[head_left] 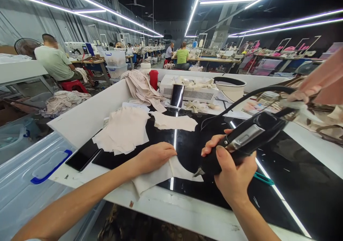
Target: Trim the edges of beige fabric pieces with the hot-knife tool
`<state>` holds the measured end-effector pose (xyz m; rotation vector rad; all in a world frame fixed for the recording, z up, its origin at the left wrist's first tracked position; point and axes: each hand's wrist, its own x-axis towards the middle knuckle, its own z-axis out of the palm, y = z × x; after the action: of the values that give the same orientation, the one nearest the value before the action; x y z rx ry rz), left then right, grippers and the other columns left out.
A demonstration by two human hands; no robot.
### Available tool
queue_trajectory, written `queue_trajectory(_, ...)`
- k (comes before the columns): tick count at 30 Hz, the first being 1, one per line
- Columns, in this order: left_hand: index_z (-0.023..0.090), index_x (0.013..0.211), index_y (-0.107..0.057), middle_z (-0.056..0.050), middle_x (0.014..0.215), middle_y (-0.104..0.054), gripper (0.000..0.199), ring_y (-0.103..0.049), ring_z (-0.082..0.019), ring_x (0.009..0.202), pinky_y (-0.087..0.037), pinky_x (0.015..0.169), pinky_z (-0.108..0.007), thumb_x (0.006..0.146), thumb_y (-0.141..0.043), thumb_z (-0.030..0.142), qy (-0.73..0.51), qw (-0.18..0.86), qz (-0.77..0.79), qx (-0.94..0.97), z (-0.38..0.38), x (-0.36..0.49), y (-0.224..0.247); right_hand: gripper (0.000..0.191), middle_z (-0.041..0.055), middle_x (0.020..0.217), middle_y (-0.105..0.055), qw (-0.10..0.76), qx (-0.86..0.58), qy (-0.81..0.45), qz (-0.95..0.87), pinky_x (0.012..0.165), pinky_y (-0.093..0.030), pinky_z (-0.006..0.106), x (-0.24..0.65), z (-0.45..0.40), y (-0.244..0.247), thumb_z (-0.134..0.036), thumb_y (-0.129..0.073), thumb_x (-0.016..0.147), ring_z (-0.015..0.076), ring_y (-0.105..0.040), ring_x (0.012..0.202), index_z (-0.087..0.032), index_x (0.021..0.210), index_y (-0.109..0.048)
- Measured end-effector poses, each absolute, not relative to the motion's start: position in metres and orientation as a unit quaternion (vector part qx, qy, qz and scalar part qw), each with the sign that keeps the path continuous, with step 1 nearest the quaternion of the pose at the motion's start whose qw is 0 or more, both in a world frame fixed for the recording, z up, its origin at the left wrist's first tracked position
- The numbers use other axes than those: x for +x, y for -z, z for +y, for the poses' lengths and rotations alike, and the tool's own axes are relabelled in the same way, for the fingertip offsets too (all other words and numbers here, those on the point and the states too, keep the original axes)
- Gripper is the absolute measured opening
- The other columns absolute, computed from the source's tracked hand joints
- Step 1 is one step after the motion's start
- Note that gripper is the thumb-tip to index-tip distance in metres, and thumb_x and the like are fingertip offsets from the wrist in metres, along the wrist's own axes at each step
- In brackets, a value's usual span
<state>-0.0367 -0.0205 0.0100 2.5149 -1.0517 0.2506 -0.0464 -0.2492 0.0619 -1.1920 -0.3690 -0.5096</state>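
Observation:
My right hand (pixel 235 173) is wrapped round a black corded power tool (pixel 241 141) with a silver plate on its side and a small pointed metal tip. That tip touches the right end of a cut beige fabric piece (pixel 158 175) near the front of the glossy black board (pixel 292 176). Fingers pinched together, my left hand (pixel 154 157) grips the fabric's upper edge. Part of the cloth is hidden under this hand and forearm. Beyond it lie a stack of beige fabric pieces (pixel 123 130) and a single curved fabric piece (pixel 174 121).
Left of the board lies a dark phone (pixel 83 155); another phone (pixel 177 95) leans against a white vented box (pixel 193 89). A teal-handled tool (pixel 264 179) lies beside my right wrist. The black cord (pixel 241 96) arches overhead. Clear plastic bins (pixel 40 173) stand at left.

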Motion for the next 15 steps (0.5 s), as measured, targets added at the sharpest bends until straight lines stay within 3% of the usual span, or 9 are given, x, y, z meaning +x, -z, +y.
queue_trajectory(15,0.014,0.125,-0.069,-0.011,0.134,-0.07,0.027,-0.07,-0.02,0.12,-0.059,0.109,-0.033,0.111,-0.047,0.012,-0.104,0.186,-0.396,0.893,-0.0129,-0.0451,-0.0087,0.039,-0.0014,0.082,-0.068,0.779,-0.555,0.239,-0.165,0.058,-0.061,0.032,-0.0533,-0.2531,-0.0629,-0.03,-0.086,0.084,0.0166,-0.065,0.064,-0.026,0.117,-0.064)
